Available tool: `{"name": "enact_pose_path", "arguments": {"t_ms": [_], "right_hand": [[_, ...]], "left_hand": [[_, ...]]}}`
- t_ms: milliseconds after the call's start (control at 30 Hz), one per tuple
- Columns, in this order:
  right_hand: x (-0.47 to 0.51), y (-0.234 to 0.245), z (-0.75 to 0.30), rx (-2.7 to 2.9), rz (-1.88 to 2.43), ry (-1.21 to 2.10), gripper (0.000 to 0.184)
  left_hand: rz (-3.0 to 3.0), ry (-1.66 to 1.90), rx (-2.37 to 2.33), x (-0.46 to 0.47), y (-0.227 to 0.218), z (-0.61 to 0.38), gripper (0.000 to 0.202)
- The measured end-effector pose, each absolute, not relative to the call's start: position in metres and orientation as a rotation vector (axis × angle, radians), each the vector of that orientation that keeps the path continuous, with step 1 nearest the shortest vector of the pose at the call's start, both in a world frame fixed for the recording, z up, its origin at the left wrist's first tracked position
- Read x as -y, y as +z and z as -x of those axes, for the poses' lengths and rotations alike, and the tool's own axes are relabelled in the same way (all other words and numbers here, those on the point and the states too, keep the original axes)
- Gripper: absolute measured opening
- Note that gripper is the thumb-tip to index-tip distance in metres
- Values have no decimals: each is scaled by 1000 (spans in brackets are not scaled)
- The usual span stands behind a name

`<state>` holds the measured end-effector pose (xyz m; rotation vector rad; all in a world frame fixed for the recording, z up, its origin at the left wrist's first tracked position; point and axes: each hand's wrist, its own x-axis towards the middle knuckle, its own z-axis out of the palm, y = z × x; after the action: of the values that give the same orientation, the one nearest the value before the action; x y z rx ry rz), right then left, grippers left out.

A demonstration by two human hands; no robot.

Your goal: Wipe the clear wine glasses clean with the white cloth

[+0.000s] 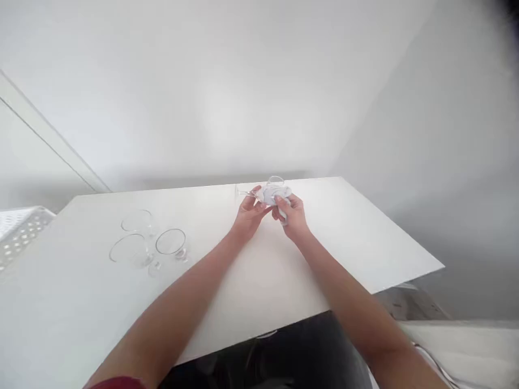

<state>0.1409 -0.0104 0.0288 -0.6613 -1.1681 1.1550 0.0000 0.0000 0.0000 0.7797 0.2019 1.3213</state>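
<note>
Over the far part of the white table, my left hand [248,216] grips a clear stemmed wine glass [245,193] near where its stem meets the bowl. The glass lies tilted on its side, its foot pointing left and its round rim showing above the cloth. My right hand [293,214] is closed on a white cloth [274,194] that is bunched against the bowl. Part of the cloth hangs below my right fingers. Cloth and fingers hide much of the bowl.
Several clear stemmed glasses [171,241] stand grouped on the left of the white table [259,292]. A white perforated basket [28,229] is at the far left. A pale wall [227,92] rises behind the table, whose right corner [441,266] juts out.
</note>
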Motion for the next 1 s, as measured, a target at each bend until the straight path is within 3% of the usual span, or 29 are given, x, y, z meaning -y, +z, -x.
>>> {"name": "enact_pose_path", "arguments": {"t_ms": [167, 267, 333, 667, 833, 1000], "right_hand": [[6, 29, -154, 1122, 620, 1067, 40], [7, 28, -156, 1149, 620, 1077, 44], [7, 26, -158, 1160, 621, 1093, 44], [0, 21, -171, 1134, 636, 1070, 30], [-5, 30, -178, 1044, 583, 966, 35], [-9, 33, -190, 994, 561, 886, 26]], "left_hand": [[-710, 1021, -212, -6, -6, 6, 43], [-781, 641, -157, -9, -13, 9, 67], [-864, 544, -137, -8, -16, 10, 71], [-1010, 590, -199, 10, 7, 7, 19], [-1031, 720, -212, 9, 2, 3, 41], [-988, 1042, -308, 4, -8, 1, 39]]}}
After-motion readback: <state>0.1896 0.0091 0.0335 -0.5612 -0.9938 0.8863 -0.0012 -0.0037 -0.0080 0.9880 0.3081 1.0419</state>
